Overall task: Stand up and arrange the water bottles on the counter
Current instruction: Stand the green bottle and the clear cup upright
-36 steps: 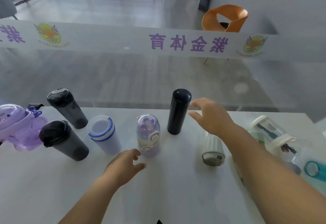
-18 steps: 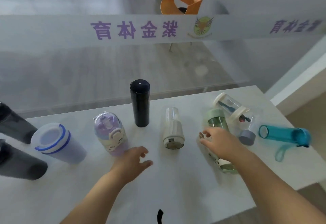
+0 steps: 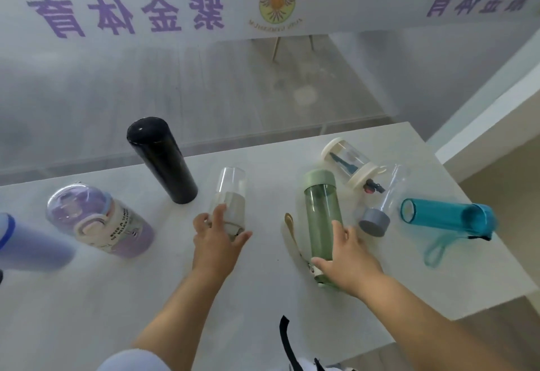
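On the white counter (image 3: 146, 297), my left hand (image 3: 217, 242) is closed around the near end of a clear bottle with a white ribbed sleeve (image 3: 229, 192), which lies with its clear end pointing away. My right hand (image 3: 347, 259) grips the lower part of a green translucent bottle (image 3: 321, 213) that also lies flat, its tan strap (image 3: 292, 233) beside it. A black flask (image 3: 162, 160) and a purple bottle (image 3: 99, 221) stand to the left. Lying on the right are a teal bottle (image 3: 444, 216), a clear bottle with a grey cap (image 3: 382, 198) and a cream-lidded clear jar (image 3: 347, 163).
A blue-rimmed cup (image 3: 23, 242) sits blurred at the left edge. A glass partition with a printed white band (image 3: 175, 14) runs along the counter's far side. The counter ends close behind the teal bottle on the right, with a drop to the floor.
My left hand reached forward and closed on the white-sleeved clear bottle. My right hand settled onto the green bottle and gripped it. The view swung right and closer.
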Tool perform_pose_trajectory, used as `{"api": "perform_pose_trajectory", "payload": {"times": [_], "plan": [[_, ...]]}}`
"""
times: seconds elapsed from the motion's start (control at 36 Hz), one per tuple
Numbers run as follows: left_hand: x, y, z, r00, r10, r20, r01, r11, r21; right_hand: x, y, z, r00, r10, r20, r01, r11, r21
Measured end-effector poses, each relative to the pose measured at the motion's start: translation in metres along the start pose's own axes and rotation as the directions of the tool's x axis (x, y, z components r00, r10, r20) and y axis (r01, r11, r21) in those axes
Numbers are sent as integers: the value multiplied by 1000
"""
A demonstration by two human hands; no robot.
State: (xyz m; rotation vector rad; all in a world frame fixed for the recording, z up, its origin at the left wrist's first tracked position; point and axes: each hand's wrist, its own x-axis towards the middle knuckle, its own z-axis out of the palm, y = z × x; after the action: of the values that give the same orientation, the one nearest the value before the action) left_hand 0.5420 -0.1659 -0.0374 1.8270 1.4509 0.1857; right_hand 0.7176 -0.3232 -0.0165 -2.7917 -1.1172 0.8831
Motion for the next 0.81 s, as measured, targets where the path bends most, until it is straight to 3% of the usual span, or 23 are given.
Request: {"api": "perform_pose_trajectory", "payload": {"times": [0.11,0.33,0.42,0.58,0.81], "plan": [[2,0,9,998,-23,-50,22,1000,-19,5,4,9,998,-10,63,12,999,-32],[-8,5,7,991,54,-120,-50,998,35,10,6,11,989,-12,144,0,996,88],[-14,5,-4,974,116,-197,-98,990,99,10,9,8,993,-23,113,15,997,72],[-17,12,-33,938,120,-325,-131,991,-10,7,16,-6,999,-25,26,21,989,146],[-18,26,-58,945,166,-283,-145,985,96,12,3,-52,975,-71,-210,106,981,161]]}}
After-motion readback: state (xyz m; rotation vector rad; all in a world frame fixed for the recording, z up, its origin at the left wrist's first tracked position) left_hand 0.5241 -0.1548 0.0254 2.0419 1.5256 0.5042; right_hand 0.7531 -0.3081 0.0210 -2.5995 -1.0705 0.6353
